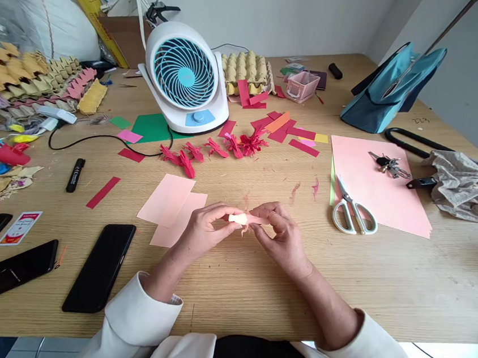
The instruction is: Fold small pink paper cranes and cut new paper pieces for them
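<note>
Smooth pale-pink paper rectangles (164,199) overlap on a wood-grain tabletop (230,298) beside a left hand (208,227) pinching one end of a small, frayed pale-pink piece (241,219), apparently rolled paper, over the wood, its other end gripped by the right hand (282,235), while white-handled metal scissors (349,199) lie partly on a flat pink sheet (399,201).

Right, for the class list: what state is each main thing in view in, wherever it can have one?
Pale pink paper piece: gathered narrow, held by left hand and right hand
Scissors: lying flat, blades closed or nearly so
Marker: lying flat, capped
Three phones: lying flat, dark
Fan: standing; running or not, cannot tell
Large pink sheet: flat
Keys: bunched, on that sheet
Blue bag: standing
</note>
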Motion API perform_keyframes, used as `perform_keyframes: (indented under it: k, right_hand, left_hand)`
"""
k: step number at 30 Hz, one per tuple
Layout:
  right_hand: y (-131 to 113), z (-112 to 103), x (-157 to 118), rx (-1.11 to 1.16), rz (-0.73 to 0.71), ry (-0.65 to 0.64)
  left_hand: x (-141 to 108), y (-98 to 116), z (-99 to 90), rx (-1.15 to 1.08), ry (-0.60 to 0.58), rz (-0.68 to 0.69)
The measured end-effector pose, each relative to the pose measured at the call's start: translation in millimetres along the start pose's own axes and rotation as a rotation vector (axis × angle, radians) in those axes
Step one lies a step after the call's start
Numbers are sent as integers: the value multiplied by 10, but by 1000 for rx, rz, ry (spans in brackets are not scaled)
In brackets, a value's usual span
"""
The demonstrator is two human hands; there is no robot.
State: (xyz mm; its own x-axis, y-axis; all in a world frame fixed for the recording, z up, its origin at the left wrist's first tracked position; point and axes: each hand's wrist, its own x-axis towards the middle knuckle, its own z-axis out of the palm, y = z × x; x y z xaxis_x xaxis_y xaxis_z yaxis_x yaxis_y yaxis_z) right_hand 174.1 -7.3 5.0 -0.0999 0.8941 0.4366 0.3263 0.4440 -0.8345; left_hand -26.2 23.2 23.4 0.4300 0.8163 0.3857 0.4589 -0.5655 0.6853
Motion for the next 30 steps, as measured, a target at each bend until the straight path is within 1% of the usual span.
perform_keyframes:
  k: [13,20,22,26,30]
  right_hand:
    - [9,13,-24,-123,-101,-6]
    - [-4,45,-31,-156,-96,-4]
    - [-4,50,-27,-156,-90,-3]
    - [1,39,-13,-112,-74,-11]
    - [11,26,-6,-54,-53,-28]
  left_hand:
    - [-3,37,-7,113,-36,142]
    - [-26,26,32,175,-38,179]
    - [-28,29,43,167,-40,178]
    - [-13,16,47,107,-18,117]
    - [12,-7,36,153,23,106]
